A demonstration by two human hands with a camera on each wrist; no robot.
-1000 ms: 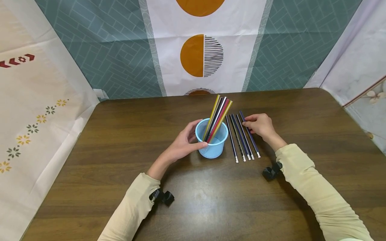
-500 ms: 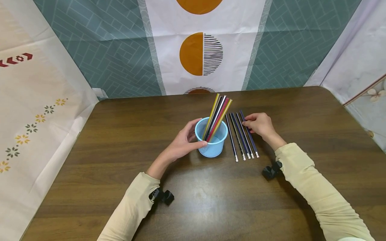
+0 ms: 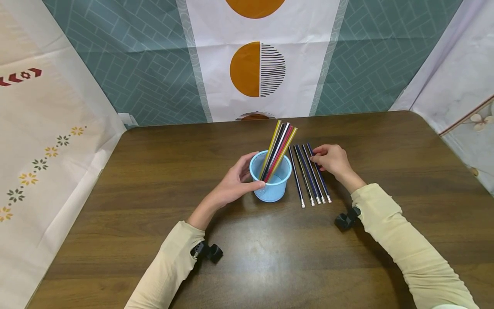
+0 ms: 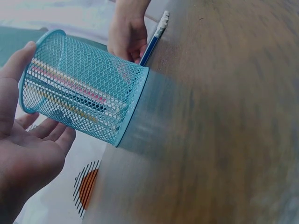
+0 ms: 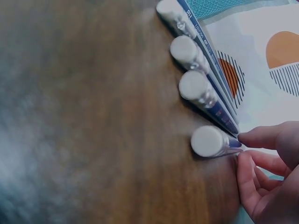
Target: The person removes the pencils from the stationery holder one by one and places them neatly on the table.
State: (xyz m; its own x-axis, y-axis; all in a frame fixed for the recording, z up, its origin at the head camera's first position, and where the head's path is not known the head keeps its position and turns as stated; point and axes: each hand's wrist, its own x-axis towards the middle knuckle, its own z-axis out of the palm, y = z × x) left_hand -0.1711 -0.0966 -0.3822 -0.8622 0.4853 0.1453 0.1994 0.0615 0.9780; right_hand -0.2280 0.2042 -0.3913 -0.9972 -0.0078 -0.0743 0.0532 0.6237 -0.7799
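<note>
A light blue mesh pencil cup (image 3: pixel 270 194) stands upright near the middle of the table, with several yellow, black, white and red pencils (image 3: pixel 278 150) leaning in it. My left hand (image 3: pixel 236 183) grips the cup from the left, thumb at the near rim and fingers on the far side; the left wrist view shows the mesh wall (image 4: pixel 88 84) between them. To the cup's right lie several dark pencils (image 3: pixel 296 178) in a row, white erasers towards me. My right hand (image 3: pixel 332 161) pinches the rightmost dark blue pencil (image 3: pixel 325 188); its eraser (image 5: pixel 207 141) looms close in the right wrist view.
The brown wooden table (image 3: pixel 247 257) extends around both arms. Behind it hangs a teal and white cloth (image 3: pixel 216 64) with orange circles. A patterned pale cloth (image 3: pixel 54 171) hangs along the left side and another pale cloth (image 3: pixel 463 68) on the right.
The rightmost pencil's eraser end has shifted slightly left, closer to the pencil beside it. Both hands keep their places, and the head view has tilted a little.
</note>
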